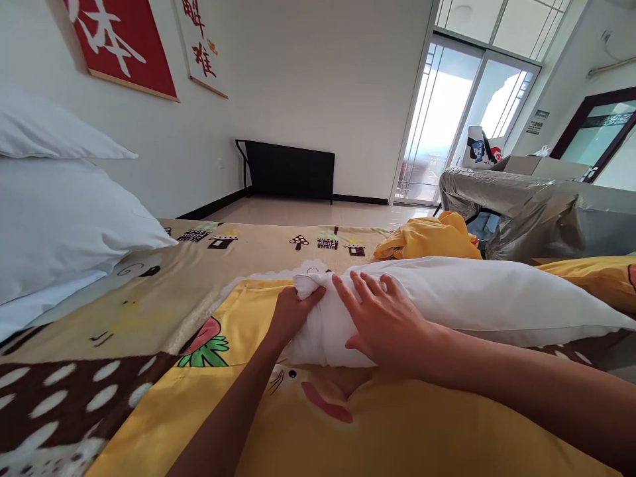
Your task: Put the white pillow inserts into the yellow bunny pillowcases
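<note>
My left hand (297, 310) pinched a long white fabric pillow's (477, 291) bunched end, my right hand (387, 317) spread over it, pillow partly atop yellow cartoon-print cloth (417, 424); firm pinch likely suited tight folds.

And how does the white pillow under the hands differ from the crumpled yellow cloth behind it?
The white pillow is plain, while the yellow cloth shows bits of pattern. The pillow stretches out long; the cloth sits in a crumpled heap. The left hand grips the pillow's end and the right hand rests on it; neither touches the cloth. Both look soft.
</note>
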Motion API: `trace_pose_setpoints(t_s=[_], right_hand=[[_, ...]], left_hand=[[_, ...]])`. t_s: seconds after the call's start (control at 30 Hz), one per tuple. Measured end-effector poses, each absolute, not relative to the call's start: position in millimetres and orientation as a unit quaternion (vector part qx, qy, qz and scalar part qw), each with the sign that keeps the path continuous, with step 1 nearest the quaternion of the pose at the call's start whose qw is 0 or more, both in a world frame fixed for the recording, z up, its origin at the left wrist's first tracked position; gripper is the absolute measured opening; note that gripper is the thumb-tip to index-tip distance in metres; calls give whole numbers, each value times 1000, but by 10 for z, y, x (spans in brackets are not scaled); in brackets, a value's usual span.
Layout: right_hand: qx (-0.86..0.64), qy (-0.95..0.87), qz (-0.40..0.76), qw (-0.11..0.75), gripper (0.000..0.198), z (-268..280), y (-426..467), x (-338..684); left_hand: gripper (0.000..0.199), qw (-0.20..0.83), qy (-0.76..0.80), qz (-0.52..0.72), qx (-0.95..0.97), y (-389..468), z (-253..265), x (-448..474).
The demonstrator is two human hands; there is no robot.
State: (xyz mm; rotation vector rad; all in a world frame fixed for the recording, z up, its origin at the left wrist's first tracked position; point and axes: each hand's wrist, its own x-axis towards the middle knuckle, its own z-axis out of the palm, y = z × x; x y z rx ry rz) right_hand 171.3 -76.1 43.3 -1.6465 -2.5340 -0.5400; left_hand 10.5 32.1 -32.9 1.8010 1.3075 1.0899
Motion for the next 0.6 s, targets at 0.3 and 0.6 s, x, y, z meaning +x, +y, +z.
trace_pose_setpoints(t_s=[0.3,0.6], right_hand=[[-558,-828,-18,51,107,517,215,2086],[-550,-818,150,-81,112,347,1091,1950]], left_hand=[[39,322,554,423,641,511,-482,65],[42,210,615,355,672,648,-559,-25]])
